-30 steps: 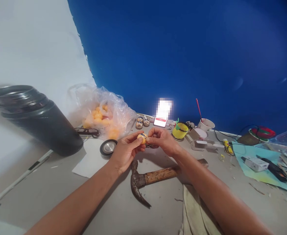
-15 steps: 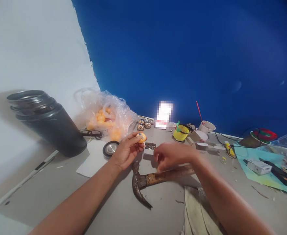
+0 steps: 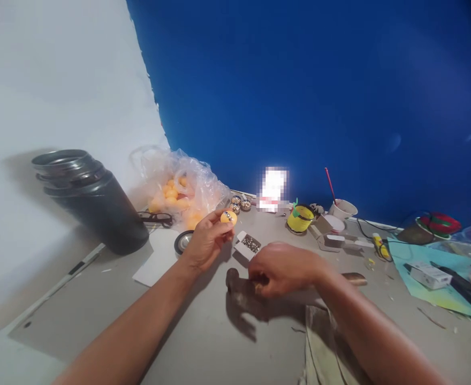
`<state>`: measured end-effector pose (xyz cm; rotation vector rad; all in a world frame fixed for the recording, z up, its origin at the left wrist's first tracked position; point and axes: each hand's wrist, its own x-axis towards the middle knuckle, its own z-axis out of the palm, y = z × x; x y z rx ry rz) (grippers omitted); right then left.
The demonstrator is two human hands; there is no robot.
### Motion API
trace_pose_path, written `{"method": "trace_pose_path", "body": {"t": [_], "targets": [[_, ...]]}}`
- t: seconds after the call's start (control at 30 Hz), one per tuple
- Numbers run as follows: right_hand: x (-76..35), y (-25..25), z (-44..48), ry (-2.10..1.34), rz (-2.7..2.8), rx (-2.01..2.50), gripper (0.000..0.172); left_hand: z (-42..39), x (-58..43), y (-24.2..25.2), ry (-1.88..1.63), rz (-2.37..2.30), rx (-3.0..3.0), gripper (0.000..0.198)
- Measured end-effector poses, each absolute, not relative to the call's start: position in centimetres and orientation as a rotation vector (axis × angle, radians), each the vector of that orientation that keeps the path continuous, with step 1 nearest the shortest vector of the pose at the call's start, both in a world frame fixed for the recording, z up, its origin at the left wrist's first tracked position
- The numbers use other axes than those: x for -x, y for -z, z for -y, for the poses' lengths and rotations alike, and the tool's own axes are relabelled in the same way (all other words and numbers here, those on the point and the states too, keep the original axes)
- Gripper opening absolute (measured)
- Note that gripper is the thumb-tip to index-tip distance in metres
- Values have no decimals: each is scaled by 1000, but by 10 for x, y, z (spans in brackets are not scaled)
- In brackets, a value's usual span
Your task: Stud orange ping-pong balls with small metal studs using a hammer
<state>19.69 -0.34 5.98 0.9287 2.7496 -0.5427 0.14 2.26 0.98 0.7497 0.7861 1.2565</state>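
Between its fingertips, my left hand (image 3: pixel 210 239) holds an orange ball (image 3: pixel 228 218) with a row of shiny studs on it. My right hand (image 3: pixel 278 270) is closed around the handle of the claw hammer (image 3: pixel 243 299), near its head; the hammer is smeared by motion. Just beyond my right hand sits a small open white box (image 3: pixel 241 248) filled with shiny metal studs. Several stud-covered balls (image 3: pixel 236 207) rest behind it, near the wall.
A dark flask (image 3: pixel 95 203) stands at the left, with a plastic bag of orange balls (image 3: pixel 179 190) beside it. A round lid (image 3: pixel 182 243) lies by my left wrist. Yellow container (image 3: pixel 299 218), paper cup (image 3: pixel 343 208) and cloth (image 3: pixel 326 347) are to the right.
My right hand has come down onto the hammer and gripped it, and the hammer has shifted. The stud box has turned. My left hand has raised the ball slightly.
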Motion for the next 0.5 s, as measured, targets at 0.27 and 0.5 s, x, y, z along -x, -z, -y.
{"method": "trace_pose_path", "body": {"t": [0.27,0.5], "targets": [[-222,-83,-9,1239,-2853,-1735,36,-26,-2,2,-1265,-918,-836,56],[-198,-79,0,498,-2968,-1839,30,-26,-3,2,-1215,-1084,-1161,36]]}}
